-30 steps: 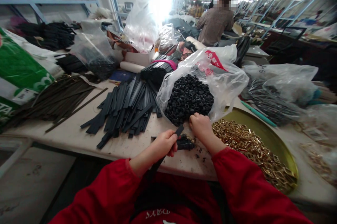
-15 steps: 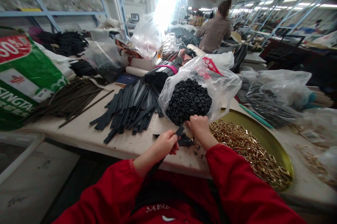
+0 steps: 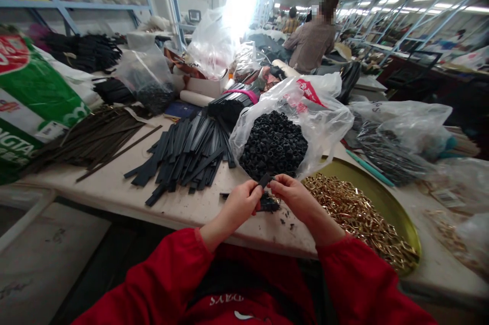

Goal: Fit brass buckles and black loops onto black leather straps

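My left hand (image 3: 244,201) is closed around a flat black strap (image 3: 264,179), whose end sticks up past the thumb. My right hand (image 3: 288,191) pinches a small dark piece at the strap's tip, which looks like one of the black loops. Right behind both hands, a clear plastic bag (image 3: 324,103) lies open, full of small black loops (image 3: 273,144). Below the hands, several dark pieces (image 3: 269,204) and scraps lie on the table, partly covered by my fingers.
Left of the bag fans out a pile of black straps (image 3: 187,154), with brown strips (image 3: 95,136) farther left. At right stands a gold tray (image 3: 410,228) of shiny gold metal pieces (image 3: 355,213). A teal tool (image 3: 369,167) lies behind it. A person (image 3: 311,42) sits farther back.
My right hand has drawn back from the edge of the loop bag to the strap's end, now in a fingertip pinch. My left hand keeps its hold on the strap. The view has shifted slightly.
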Demonstrator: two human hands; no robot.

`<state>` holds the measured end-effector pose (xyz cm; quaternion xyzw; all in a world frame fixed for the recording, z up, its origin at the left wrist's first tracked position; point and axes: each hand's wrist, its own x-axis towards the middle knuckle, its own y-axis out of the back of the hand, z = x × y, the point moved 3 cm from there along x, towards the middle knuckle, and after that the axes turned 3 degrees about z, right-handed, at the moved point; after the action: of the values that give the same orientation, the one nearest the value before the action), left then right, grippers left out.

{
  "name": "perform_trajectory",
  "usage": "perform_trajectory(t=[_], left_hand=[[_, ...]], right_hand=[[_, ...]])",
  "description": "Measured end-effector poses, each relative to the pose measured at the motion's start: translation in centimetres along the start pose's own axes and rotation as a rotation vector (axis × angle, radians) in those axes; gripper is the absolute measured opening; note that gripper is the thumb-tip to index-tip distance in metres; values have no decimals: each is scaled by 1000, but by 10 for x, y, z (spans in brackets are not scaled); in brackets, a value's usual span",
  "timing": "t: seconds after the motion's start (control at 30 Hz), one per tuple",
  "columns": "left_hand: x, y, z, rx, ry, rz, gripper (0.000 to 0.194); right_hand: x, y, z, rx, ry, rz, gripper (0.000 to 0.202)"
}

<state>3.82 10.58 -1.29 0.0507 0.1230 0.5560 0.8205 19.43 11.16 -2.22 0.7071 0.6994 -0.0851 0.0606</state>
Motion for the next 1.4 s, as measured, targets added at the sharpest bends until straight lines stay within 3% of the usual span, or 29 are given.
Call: perform_trajectory(t=[0.1, 0.2, 0.3, 0.5, 0.63, 0.77, 0.97, 1.1, 1.3, 1.4], left_hand=[[-3, -2, 3, 62, -38, -12, 25], [-8, 0, 6, 176, -75, -24, 27], [-13, 5, 13, 329, -104, -69, 27], [-22, 8, 25, 435, -76, -193, 28], [-29, 2, 24, 400, -133, -184, 30], [-36, 2, 26, 531, -212, -135, 27], [-45, 7, 28, 722, -263, -157, 27], [-50, 5, 20, 732, -270, -163, 31], [-53, -1, 19, 659, -259, -151, 31], [-54, -1, 19, 681, -257, -156, 30]], right_hand=[[-10, -6, 2, 202, -90, -3, 31], [-13, -6, 3, 262, -80, 75, 29], [-17, -4, 3, 162, 1, 131, 29], [-35, -2, 3, -41, 110, 60, 26], [-45, -2, 1, -103, 137, 48, 26], [-55, -6, 0, -217, 195, 21, 21], [-66, -11, 7, -278, 258, 13, 19], [-72, -13, 11, -356, 318, 1, 18], [-77, -19, 16, 24, 35, 5, 25], [-81, -22, 16, -19, 70, 27, 22]])
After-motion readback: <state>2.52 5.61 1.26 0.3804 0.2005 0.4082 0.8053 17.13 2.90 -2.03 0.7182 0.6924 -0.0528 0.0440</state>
